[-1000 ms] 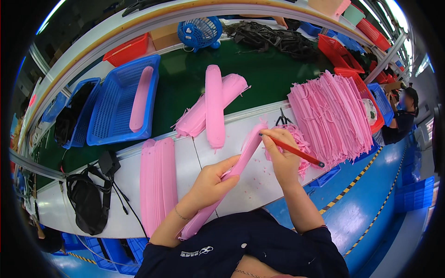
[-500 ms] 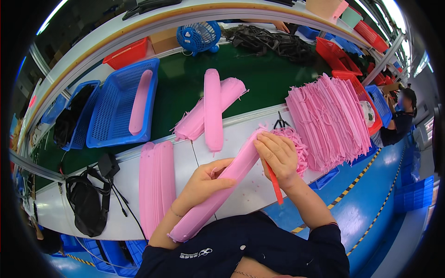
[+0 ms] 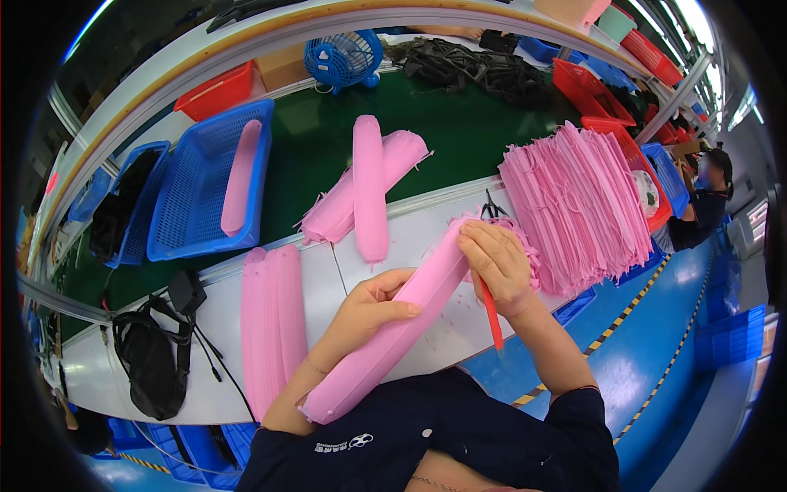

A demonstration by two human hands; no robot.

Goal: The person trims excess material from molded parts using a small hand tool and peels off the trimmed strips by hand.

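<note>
My left hand (image 3: 373, 312) is wrapped round the middle of a long, soft pink fabric piece (image 3: 385, 361), thumb on top. This piece lies slantwise, its near end against my left forearm and its frayed far end at my right hand (image 3: 498, 266). There my right fingers are closed on the frayed end. A slim red tool (image 3: 492, 316) also sits in my right hand, sticking out below the palm; its working tip is hidden. Just beyond, pink trimmings (image 3: 527, 246) lie beside small black-handled snips (image 3: 493, 207).
A stack of fringed pink pieces (image 3: 574, 213) stands at right. Smooth pink pieces (image 3: 273, 328) lie at left, others (image 3: 370, 189) crossed ahead. A blue basket (image 3: 266, 156) holds one. A black bag (image 3: 156, 361), adapter (image 3: 187, 293) and blue fan (image 3: 344, 61) are around; a person (image 3: 711, 205) is far right.
The held pink piece has turned slightly, showing a smoother, rounder side. Both hands keep their hold with little movement. The whole view has shifted slightly.
</note>
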